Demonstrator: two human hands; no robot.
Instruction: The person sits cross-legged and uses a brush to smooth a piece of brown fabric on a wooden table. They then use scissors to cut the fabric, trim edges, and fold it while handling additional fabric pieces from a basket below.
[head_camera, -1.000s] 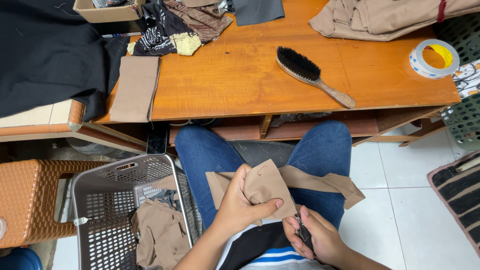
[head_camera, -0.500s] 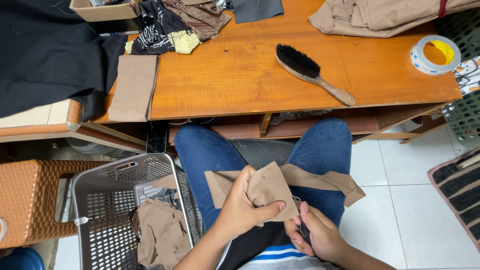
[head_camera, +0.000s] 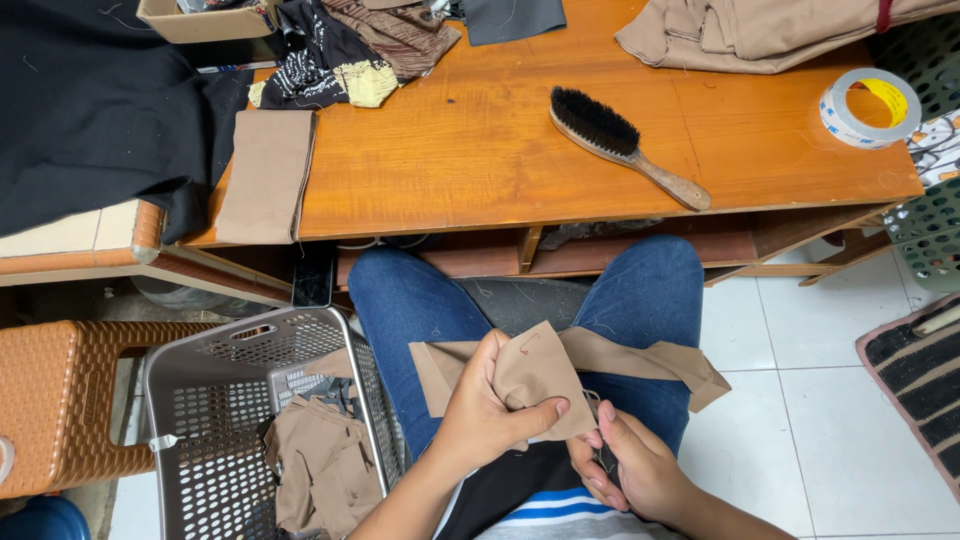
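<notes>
While lying across blue-jeaned lap, near wooden counter (head_camera: 480, 170), tan folded fabric piece (head_camera: 545, 372) is being pinched by left hand (head_camera: 487, 415), thumb on top, fingers clamped beneath. Right hand (head_camera: 628, 470) is curling closed around small dark tool (head_camera: 604, 455) just beside fabric's near edge; tool kind unclear. Grey perforated plastic basket (head_camera: 215, 420) is sitting left, holding more tan cloth. Black-bristled wooden brush (head_camera: 625, 145) is resting far on counter.

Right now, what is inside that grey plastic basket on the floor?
The grey basket holds crumpled tan cloth pieces, with something dark showing just behind them. Whatever lies under the cloth is covered, and the basket's bottom edge is cut off by the picture.
</notes>
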